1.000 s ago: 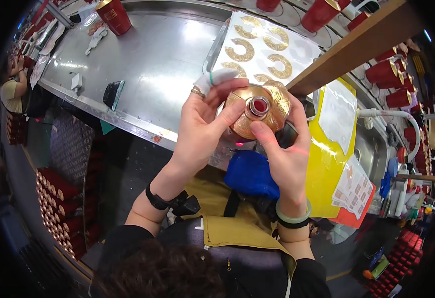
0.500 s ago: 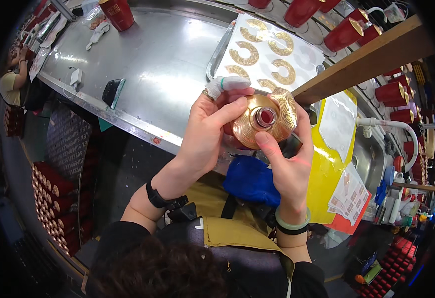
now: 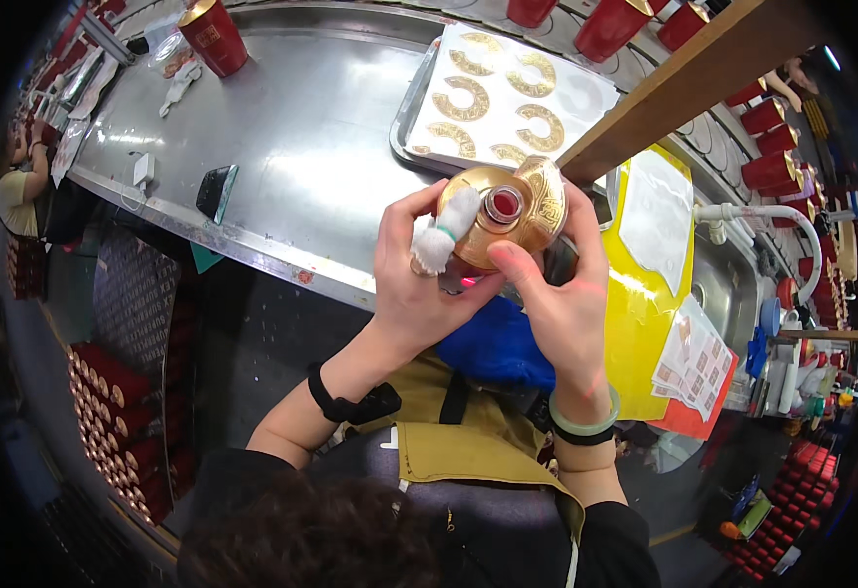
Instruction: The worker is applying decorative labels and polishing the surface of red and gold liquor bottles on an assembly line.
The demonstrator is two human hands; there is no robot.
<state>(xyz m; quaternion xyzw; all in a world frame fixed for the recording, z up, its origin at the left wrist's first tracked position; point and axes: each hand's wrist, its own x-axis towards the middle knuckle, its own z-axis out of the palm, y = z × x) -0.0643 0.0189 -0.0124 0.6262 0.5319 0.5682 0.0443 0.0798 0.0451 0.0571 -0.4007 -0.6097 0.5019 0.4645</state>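
Observation:
Between my two hands is a bottle (image 3: pixel 478 186) with a gold shoulder, its short clear neck and reddish mouth facing up. My left hand (image 3: pixel 411 299) grips its left side. One finger of that hand wears a white cloth finger cover (image 3: pixel 441 240) with a green band, pressed on the gold shoulder beside the neck. Closed round the right side is my right hand (image 3: pixel 568 314), with its thumb on the near edge of the shoulder. A curved, embossed gold label (image 3: pixel 545 201) stands partly raised along the right of the shoulder. The bottle's lower body is mostly hidden.
Beyond the bottle a tray (image 3: pixel 400 118) carries a white sheet (image 3: pixel 504 100) of gold C-shaped labels. A wooden beam (image 3: pixel 664 88) slants in from the upper right. Right of me lie a yellow sheet (image 3: pixel 635 333) and a sink (image 3: pixel 733 294). A red container (image 3: pixel 215 41) stands far left.
My left covered finger has swung from the far edge onto the shoulder beside the neck, and its thumb has dropped below. Hands and bottle have shifted slightly left in view.

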